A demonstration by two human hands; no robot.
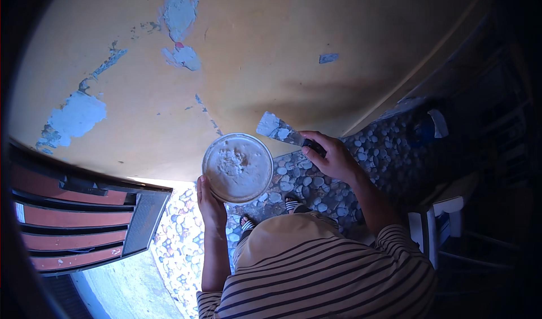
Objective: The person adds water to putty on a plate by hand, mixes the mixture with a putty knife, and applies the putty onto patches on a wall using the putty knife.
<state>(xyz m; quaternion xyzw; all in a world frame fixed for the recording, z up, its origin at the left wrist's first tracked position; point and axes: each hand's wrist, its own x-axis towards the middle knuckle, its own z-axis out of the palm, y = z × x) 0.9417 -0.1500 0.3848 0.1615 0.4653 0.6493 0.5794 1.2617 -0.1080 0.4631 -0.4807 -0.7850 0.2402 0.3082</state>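
Observation:
My left hand (209,207) grips the lower left side of a round tub (270,178), whose open top faces up. Pale, thick filler paste (237,169) fills it, roughened into a lump near the middle. In my right hand (333,158) is a putty knife (282,131), held by its dark handle. Its wide blade points up and left, smeared with paste, just right of the tub and apart from it. Ahead stands a yellowish wall (243,87) with whitish patches (76,118) at the left and upper middle.
Pebble-patterned flooring (316,189) runs below, with my sandalled feet on it. At the lower left is a slatted reddish panel with a dark frame (79,217). A white plastic chair (435,223) stands at the right, and a blue container (420,130) sits farther back near the wall.

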